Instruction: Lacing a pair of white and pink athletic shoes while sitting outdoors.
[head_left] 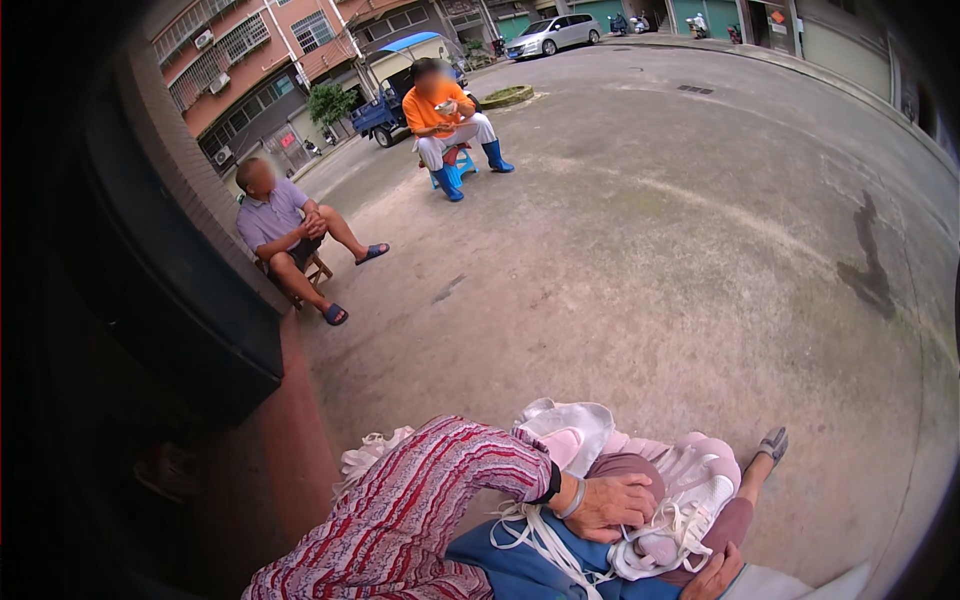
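Across my lap lies a white lace-up shoe or shoe upper [668,527] with loose white laces. My left hand [608,507], in a striped red sleeve with a silver bracelet, is at its left side; the fingers are curled near the laces, and what they hold is hidden. Low at the right, my right hand [714,574] is partly cut off by the frame edge, close to the shoe's lower end. More white and pink shoe pieces [568,432] are heaped beyond my knees. Long white laces [545,535] trail over the blue cloth [490,548] on my lap.
Ahead on the concrete ground [640,260], a person in orange [436,108] sits on a blue stool [460,168]. Another person in a light shirt [272,218] sits left by a dark wall panel [170,270]. A blue cart [378,118] and a silver van [553,36] stand farther off.
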